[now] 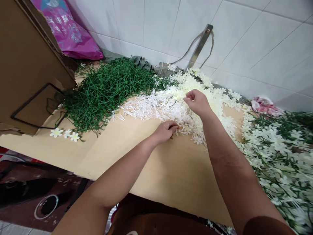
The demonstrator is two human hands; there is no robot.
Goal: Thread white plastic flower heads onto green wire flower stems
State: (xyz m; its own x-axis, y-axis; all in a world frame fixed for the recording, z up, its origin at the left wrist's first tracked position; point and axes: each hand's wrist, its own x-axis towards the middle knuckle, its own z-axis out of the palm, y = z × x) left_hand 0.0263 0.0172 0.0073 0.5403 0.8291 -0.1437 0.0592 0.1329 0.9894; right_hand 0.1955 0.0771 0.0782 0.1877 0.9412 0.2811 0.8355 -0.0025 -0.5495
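Observation:
My left hand (166, 131) is closed in a pinch at the front edge of a heap of thin white stamen-like pieces (156, 106). What lies between its fingertips is too small to make out. Farther forward, my right hand (197, 101) curls its fingers together over a pile of cream-white artificial flower heads (215, 94); whatever they grip is hidden. To the left of the white pieces spreads a big tangled heap of green plastic stems (112, 85). Assembled white flowers on green stems (281, 156) lie heaped on the right, beside my right forearm.
Tan board (117, 147) forms the work surface. A cardboard box (26, 65) stands at the left, three white flowers (65, 133) near it. Behind are a purple bag (70, 32), a metal strip (200, 47) against the tiled wall (156, 26), and a pink-white crumpled bag (265, 106).

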